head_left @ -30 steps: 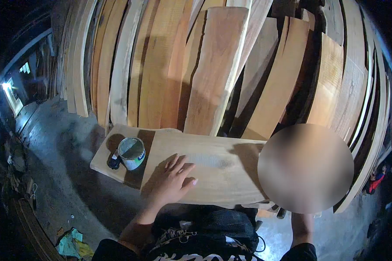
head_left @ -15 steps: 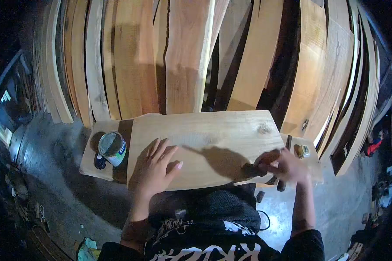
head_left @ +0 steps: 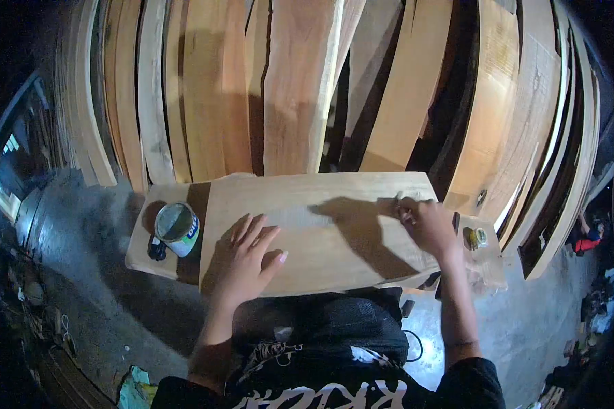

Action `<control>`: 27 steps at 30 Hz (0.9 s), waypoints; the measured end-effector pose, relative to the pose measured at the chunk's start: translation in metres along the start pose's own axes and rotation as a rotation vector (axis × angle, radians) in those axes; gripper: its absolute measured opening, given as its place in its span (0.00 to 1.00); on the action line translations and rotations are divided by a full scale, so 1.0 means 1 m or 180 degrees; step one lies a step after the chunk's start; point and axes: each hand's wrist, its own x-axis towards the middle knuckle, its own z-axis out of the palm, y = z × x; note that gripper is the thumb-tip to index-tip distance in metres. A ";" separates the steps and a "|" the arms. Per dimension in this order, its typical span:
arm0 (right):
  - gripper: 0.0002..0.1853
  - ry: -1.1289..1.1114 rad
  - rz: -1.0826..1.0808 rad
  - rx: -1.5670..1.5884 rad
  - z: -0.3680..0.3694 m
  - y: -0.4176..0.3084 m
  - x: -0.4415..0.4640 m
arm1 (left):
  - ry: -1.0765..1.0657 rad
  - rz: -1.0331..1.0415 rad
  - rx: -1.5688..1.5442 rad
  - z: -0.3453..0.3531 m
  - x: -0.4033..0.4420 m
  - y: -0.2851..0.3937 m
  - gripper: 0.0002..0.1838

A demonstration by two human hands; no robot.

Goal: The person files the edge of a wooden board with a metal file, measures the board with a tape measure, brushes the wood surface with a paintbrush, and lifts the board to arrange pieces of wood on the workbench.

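The pale board point(head_left: 300, 255) lies flat on a lower slab point(head_left: 134, 253) in front of the person's body, the slab's ends showing past both sides of it. On the board's left part, the left hand point(head_left: 247, 261) rests open, fingers a little apart; if that light pressure eased, the board could probably slide or turn under a push from the other side. Over the board's far right corner, the right hand point(head_left: 426, 223) has its fingers bent in close; whether they pinch something I cannot tell, and a hard edge there might scratch the wood. Left of the board, a tin can point(head_left: 177, 226) stands with a small black object point(head_left: 157, 250) beside it; a jolt to the slab might tip the can. Right of the board, a small yellow-and-white thing point(head_left: 480, 237) could be knocked off by the right forearm. Behind the board, leaning planks point(head_left: 293, 88) might slip if bumped.
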 end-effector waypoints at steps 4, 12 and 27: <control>0.11 -0.0816 -0.0183 -0.0017 -0.008 -0.091 -0.017 | 0.0002 0.0063 -0.0094 0.008 -0.002 -0.005 0.24; 0.15 -0.0495 -0.1167 0.1986 0.019 -0.184 0.009 | 0.0108 -0.0057 -0.1104 0.009 -0.005 -0.013 0.27; 0.15 0.1416 0.1244 0.2208 0.038 0.089 -0.102 | 0.0197 0.0009 -0.0863 0.008 0.000 -0.003 0.17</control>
